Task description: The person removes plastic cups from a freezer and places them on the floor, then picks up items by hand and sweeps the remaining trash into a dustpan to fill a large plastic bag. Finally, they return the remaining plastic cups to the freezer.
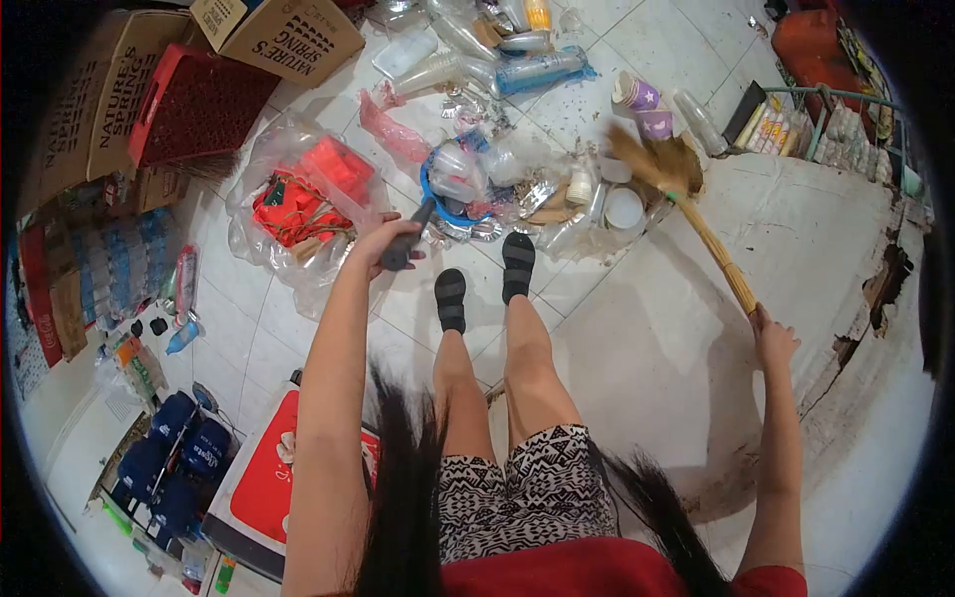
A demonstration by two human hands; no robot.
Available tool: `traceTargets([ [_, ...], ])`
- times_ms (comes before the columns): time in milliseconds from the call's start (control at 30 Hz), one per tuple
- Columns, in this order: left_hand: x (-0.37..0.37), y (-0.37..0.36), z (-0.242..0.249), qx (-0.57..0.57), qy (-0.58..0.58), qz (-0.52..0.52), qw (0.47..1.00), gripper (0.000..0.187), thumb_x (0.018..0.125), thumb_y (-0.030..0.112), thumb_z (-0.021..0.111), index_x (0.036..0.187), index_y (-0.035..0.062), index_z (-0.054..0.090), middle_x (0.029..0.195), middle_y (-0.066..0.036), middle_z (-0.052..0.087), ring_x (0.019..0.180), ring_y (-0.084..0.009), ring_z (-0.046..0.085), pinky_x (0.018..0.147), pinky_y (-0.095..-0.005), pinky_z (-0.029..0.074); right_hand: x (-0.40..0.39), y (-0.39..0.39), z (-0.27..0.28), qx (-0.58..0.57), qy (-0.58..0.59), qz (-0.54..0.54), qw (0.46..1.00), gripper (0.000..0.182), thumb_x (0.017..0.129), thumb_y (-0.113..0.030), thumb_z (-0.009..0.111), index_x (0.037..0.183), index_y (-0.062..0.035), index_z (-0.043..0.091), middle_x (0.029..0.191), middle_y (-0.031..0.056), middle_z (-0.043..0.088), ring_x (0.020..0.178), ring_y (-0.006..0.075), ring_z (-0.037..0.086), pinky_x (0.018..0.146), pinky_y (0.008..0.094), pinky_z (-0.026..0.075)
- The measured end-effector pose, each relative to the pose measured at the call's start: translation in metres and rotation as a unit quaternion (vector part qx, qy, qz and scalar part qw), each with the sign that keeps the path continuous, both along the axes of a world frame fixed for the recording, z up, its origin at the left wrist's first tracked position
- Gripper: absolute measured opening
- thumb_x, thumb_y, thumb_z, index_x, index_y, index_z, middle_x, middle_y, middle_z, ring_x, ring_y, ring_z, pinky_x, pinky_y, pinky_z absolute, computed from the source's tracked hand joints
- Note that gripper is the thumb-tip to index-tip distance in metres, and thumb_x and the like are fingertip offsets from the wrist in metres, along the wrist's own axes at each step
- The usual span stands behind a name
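Observation:
My left hand (386, 245) is closed round a dark handle (401, 247), whose far end reaches a blue-rimmed container (430, 177) among the litter. In my right hand (774, 340) is the yellow stick of a broom (718, 254). The broom's bristles (652, 164) are blurred and lie at the right edge of a heap of plastic bottles, cups and foil. Purple cups (654, 123) sit just above the bristles. A clear plastic bag (261, 171) with red items (298, 211) stands left of my left hand.
Cardboard boxes (284, 42) and a red crate (199, 114) are at the upper left. A red and white cooler (267, 468) and blue bottles (174, 448) stand lower left. Plastic bottles (542, 70) lie at the top. A damaged pale board (806, 224) lies on the right.

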State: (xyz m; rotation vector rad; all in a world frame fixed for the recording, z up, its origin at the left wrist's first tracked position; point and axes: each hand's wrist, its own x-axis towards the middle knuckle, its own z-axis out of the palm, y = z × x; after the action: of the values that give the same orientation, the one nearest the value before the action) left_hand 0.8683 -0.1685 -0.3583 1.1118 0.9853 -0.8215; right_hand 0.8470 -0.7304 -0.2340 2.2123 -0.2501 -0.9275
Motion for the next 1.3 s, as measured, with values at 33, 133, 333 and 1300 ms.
traceTargets([
  [33,0.0,-0.005,-0.006,0.038,0.026,-0.044,0.998,0.051,0.063,0.021,0.062,0.104,0.0019,0.037,0.093,-0.016,0.047,0.056,-0.0225,0.056,0.047,-0.0342,0.048,0.004,-0.002,-0.007,-0.002,0.003,-0.051,0.999,0.04,0.08,-0.032,0.04,0.118,-0.0381,0.03,0.09,0.01,0.055,0.088,0.0301,0.047,0.075,0.0513,0.031],
  [133,-0.018,-0.008,-0.034,-0.006,0.104,-0.054,0.993,0.032,0.065,0.015,0.06,0.089,-0.0022,0.047,0.069,-0.011,0.055,0.05,-0.0168,0.052,0.044,-0.0289,0.045,-0.003,0.0,-0.033,-0.026,-0.003,-0.046,0.999,0.041,0.079,-0.029,0.039,0.118,-0.0382,0.03,0.098,0.0113,0.051,0.094,0.0309,0.043,0.075,0.0495,0.032],
  [333,-0.084,-0.007,-0.017,-0.043,0.014,-0.003,0.999,0.025,0.068,0.016,0.058,0.087,0.0008,0.05,0.07,-0.009,0.056,0.049,-0.0142,0.05,0.044,-0.0246,0.043,-0.012,0.017,-0.062,0.022,-0.037,-0.036,0.998,0.059,0.072,-0.016,0.048,0.123,-0.0303,0.023,0.127,0.0119,0.019,0.108,0.0353,0.028,0.08,0.0564,0.027],
  [1300,-0.062,0.015,0.216,-0.174,-0.37,-0.035,0.912,0.038,0.077,0.027,0.05,0.111,0.0148,0.04,0.088,-0.005,0.053,0.059,-0.0136,0.057,0.045,-0.0219,0.045,0.006,0.416,0.013,0.82,-0.445,-0.234,0.274,0.021,0.067,-0.004,0.051,0.085,-0.0083,0.04,0.083,0.008,0.043,0.08,0.0204,0.046,0.08,0.0352,0.036],
])
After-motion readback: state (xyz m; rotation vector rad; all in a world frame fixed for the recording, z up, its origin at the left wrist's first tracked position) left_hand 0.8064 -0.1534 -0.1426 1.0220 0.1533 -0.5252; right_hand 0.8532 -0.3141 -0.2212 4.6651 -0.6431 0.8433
